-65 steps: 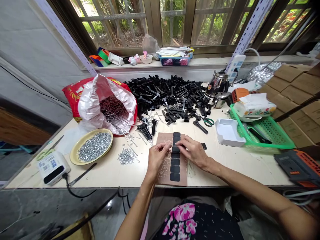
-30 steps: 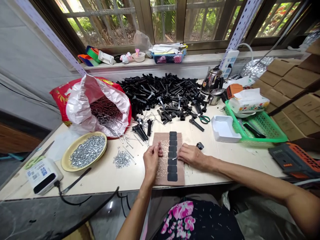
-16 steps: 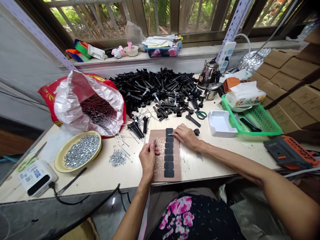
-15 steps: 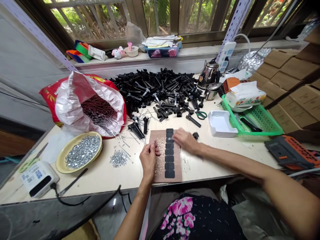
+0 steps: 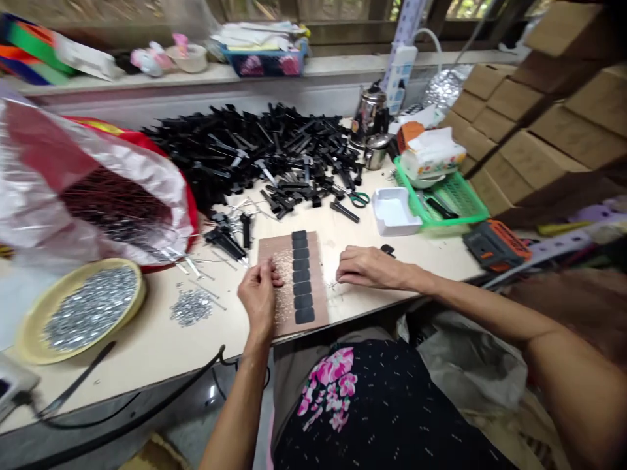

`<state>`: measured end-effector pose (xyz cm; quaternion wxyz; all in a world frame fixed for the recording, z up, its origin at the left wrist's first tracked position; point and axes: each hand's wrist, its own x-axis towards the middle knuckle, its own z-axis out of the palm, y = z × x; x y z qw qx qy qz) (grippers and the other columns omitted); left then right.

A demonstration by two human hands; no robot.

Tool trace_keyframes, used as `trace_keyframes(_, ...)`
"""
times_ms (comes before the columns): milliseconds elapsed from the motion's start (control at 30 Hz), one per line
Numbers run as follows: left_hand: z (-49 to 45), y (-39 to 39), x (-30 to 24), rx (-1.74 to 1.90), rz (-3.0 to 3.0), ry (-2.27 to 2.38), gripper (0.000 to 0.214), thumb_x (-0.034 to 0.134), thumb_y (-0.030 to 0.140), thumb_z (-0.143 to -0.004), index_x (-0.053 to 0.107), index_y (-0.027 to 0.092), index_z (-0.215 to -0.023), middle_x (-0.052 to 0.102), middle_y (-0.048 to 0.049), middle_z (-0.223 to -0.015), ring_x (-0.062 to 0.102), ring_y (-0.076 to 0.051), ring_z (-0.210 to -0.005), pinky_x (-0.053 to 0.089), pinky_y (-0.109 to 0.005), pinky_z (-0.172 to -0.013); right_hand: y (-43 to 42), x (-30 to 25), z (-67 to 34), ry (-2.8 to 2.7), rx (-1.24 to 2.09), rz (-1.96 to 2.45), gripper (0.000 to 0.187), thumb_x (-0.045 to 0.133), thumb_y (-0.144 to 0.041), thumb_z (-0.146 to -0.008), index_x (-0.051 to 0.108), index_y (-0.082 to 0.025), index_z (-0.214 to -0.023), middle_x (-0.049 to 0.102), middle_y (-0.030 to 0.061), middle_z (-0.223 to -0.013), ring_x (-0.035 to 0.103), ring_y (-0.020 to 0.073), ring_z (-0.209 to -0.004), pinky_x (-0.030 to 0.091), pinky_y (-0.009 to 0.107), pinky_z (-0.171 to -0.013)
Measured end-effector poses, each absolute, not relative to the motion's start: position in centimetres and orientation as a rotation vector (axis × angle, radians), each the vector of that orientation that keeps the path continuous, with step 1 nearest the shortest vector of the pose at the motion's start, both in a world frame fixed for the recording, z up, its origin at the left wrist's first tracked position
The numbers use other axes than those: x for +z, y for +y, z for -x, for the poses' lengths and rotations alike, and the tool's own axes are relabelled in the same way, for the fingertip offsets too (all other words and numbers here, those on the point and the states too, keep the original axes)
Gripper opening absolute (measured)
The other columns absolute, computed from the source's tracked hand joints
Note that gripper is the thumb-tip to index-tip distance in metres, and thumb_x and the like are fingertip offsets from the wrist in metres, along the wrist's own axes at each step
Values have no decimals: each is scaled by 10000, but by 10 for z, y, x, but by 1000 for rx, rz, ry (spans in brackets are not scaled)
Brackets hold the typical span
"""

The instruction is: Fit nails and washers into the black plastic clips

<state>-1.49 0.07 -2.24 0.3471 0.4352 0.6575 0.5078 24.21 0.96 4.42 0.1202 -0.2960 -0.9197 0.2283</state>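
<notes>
A brown wooden board lies near the table's front edge, with a column of black rounded pads on it. Tiny pale bits cover the board left of the pads. At the board's left edge rests my left hand, thumb and fingers pinched together; whatever they hold is too small to name. Right of the board, apart from it, my right hand is closed above the tabletop, fingertips pointing left. Its contents cannot be made out. A small black piece lies just behind that hand.
Black plastic parts are heaped at the back. At left are a bag of thin metal rods, a yellow bowl of small metal pieces and a loose pile. Scissors, a white tray and a green basket stand right.
My right hand has moved off the pads to the right side of the board. My left hand stays at the board's left edge. The view has turned right and down.
</notes>
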Motion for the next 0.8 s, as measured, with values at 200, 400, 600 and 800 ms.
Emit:
trace_keyframes(200, 14, 5, -24, 1322, -1112, 1705, 361, 539, 437, -830, 687, 143, -978, 648, -34, -802, 568, -114, -540, 495, -246, -532, -73, 92, -367, -2714, 1097, 1340, 259, 484, -441, -912, 690, -285, -898, 630, 72, -845, 597, 182, -823, 445, 310, -723)
trace_keyframes(400, 15, -6, -22, 1354, -1090, 1644, 334, 549, 444, -822, 696, 156, -906, 620, -27, -768, 557, -117, -556, 486, -240, -532, -47, 81, -357, -2611, 849, 1336, 320, 493, -467, -903, 681, -280, -1081, 645, 147, -983, 636, 205, -872, 479, 334, -716)
trace_keyframes(600, 45, -35, -5, 1537, -1043, 1803, 370, 519, 437, -848, 677, 153, -1026, 633, -47, -852, 575, -117, -604, 495, -246, -568, 51, 59, -178, -2695, 348, 673, 289, 369, -282, -981, 644, -235, -1057, 634, 69, -1030, 585, 163, -879, 448, 287, -714)
trace_keyframes(800, 113, -71, -1, 1408, -1336, 2302, 268, 509, 356, -871, 700, 190, -961, 677, -59, -930, 619, -186, -855, 476, -318, -791, 131, 12, -61, -2948, -294, 314, 147, 496, -160, -919, 630, -174, -859, 624, 57, -910, 482, 184, -842, 318, 308, -676)
